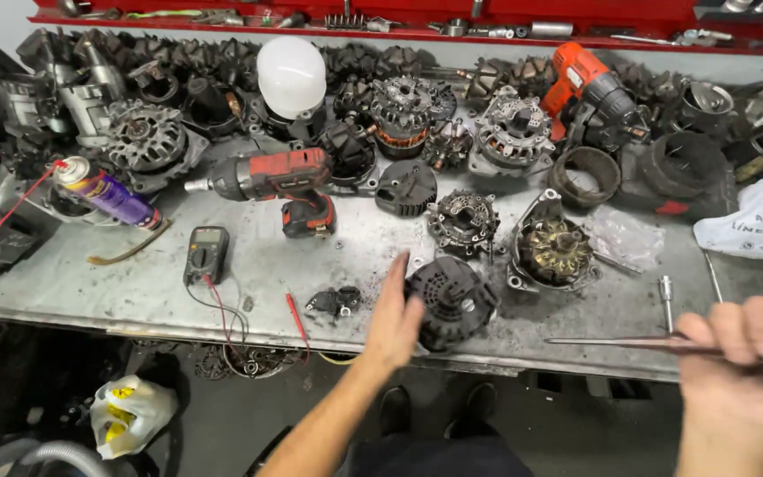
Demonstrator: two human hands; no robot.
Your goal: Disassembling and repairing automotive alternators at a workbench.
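Grey metal bench [134, 291], scuffed and gritty; its front edge runs just below my left hand [393, 320]. That hand is flat, fingers straight and together, gripping nothing; its edge rests against the left side of the black housing [454, 302]. Housing sits near the front edge, its lower rim almost at the lip. Bare bench lies left of the hand, broken only by a small black part [336, 301], a red probe [297, 318] and, further left, the meter [206, 254]. Beyond the housing: rotor plate [463, 221] and an open alternator shell [551, 250], close together. My right hand [744, 362], off the bench edge, is closed around a thin metal rod [615, 342] pointing left, tip just right of the housing.
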